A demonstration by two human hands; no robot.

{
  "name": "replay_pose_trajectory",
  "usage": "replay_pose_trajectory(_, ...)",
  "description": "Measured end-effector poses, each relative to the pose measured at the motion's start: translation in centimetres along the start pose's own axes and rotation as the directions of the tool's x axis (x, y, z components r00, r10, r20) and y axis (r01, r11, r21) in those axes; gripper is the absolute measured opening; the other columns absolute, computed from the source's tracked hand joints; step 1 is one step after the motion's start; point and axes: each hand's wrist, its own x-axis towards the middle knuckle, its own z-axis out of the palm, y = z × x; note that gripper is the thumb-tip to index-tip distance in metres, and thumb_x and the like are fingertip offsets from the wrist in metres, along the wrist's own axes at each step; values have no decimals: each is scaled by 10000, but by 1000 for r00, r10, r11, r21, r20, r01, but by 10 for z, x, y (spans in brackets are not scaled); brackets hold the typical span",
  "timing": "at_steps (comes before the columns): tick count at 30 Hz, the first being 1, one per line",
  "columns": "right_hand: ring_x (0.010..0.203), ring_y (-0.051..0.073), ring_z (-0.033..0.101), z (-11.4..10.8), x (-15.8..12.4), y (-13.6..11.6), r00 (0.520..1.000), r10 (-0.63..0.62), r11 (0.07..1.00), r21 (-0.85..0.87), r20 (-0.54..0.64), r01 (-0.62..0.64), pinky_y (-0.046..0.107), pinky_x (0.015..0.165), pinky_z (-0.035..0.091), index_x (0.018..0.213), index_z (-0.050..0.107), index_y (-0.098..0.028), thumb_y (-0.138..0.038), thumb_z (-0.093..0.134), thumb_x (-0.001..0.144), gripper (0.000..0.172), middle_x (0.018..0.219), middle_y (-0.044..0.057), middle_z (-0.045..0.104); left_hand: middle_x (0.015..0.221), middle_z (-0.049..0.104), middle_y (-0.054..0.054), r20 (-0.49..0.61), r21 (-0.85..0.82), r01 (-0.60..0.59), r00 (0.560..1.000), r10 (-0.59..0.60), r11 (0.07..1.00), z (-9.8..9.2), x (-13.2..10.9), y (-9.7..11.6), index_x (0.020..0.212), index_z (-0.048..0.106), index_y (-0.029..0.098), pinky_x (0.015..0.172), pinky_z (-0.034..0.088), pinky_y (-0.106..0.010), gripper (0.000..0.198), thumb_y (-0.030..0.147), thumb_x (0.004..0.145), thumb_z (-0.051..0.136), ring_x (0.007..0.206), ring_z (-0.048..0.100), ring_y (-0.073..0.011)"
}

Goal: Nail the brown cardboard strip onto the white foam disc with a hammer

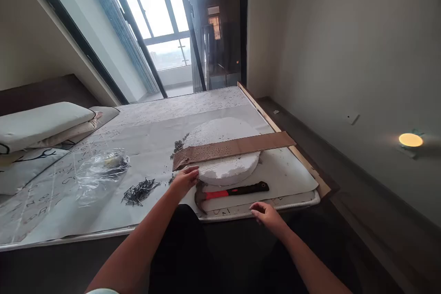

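Observation:
A round white foam disc [223,147] lies on a paper-covered mattress [144,142]. Across its top rests a long brown strip [234,147] full of small holes. My left hand [184,179] touches the near left edge of the disc, just under the strip's left end, fingers lightly curled. A hammer with a red and black handle [237,190] lies just in front of the disc. My right hand [267,213] rests on the mattress's front edge, a little below the hammer's handle, holding nothing.
A pile of dark nails [139,190] lies left of my left hand. A crumpled clear plastic bag [101,167] sits further left. Pillows [44,124] are stacked at the far left. A wall with a glowing round lamp [410,140] is to the right.

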Motion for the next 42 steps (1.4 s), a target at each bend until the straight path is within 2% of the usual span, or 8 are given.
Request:
replay_pose_trajectory(2, 785, 177, 590, -2, 3, -16, 978, -205, 928, -327, -39, 182, 305, 732, 458, 848, 613, -169, -269, 529, 726, 179, 839, 54, 645, 624, 566, 10, 83, -140, 57, 995, -46, 989, 24, -12, 1, 933, 622, 137, 488, 420, -164, 356, 202, 608, 753, 551, 546, -70)
replay_pose_trajectory(4, 990, 202, 554, -2, 12, -35, 940, -338, 691, -669, 36, 274, 309, 873, 418, 957, 619, -168, -192, 511, 758, 227, 1024, 88, 630, 613, 562, 14, 125, -190, 90, 990, -67, 978, 37, -19, -1, 913, 619, 136, 487, 425, -156, 316, 178, 626, 744, 535, 537, -59)
replay_pose_trajectory(6, 1086, 239, 504, 0, 26, -50, 953, -287, 370, -907, 95, 202, 331, 902, 400, 1067, 597, -162, -142, 524, 756, 321, 1141, 125, 580, 599, 558, 16, 116, -187, 94, 991, -73, 978, 39, -21, -3, 895, 616, 133, 488, 432, -155, 273, 168, 648, 728, 520, 528, -53)
replay_pose_trajectory(8, 1053, 288, 519, 3, 41, -60, 971, -227, 236, -963, 79, 133, 377, 855, 415, 1036, 616, -110, -59, 495, 744, 320, 1098, 184, 585, 586, 555, 17, 78, -168, 89, 994, -77, 982, 36, -19, -4, 888, 615, 131, 489, 443, -163, 247, 166, 664, 713, 511, 526, -57)
replay_pose_trajectory(24, 814, 275, 645, 9, 55, -105, 954, -72, -42, -956, 292, 290, 362, 671, 466, 1017, 545, -134, -121, 568, 668, 350, 891, 150, 671, 607, 566, 0, -94, -200, 34, 994, -54, 979, 3, -16, -3, 779, 668, 126, 498, 432, -188, 258, 241, 575, 776, 532, 520, -73)
replay_pose_trajectory(34, 741, 277, 643, -17, -8, -102, 967, -85, 57, -967, 242, 247, 307, 591, 399, 848, 606, -177, -152, 514, 652, 219, 821, 128, 692, 775, 631, -53, -251, -32, -422, 881, 402, 906, 10, 3, 44, 861, 661, 105, 583, 470, -242, 545, 532, 529, 730, 614, 528, -98)
replay_pose_trajectory(39, 718, 215, 585, -48, -64, -77, 993, -18, 642, -759, 121, 104, 263, 590, 354, 683, 589, -183, -93, 453, 579, 193, 731, 48, 660, 670, 612, -37, -200, 33, -423, 885, 421, 905, 18, 46, 49, 770, 668, 103, 646, 478, -285, 488, 528, 536, 716, 620, 547, -123)
replay_pose_trajectory(42, 716, 184, 536, -54, -77, -72, 990, 42, 864, -503, 136, 33, 249, 629, 363, 665, 582, -189, -142, 498, 606, 113, 693, 8, 607, 518, 544, -7, -159, 242, -386, 889, 429, 890, 26, 73, 43, 627, 643, 123, 555, 418, -259, 384, 506, 627, 647, 516, 505, -114)
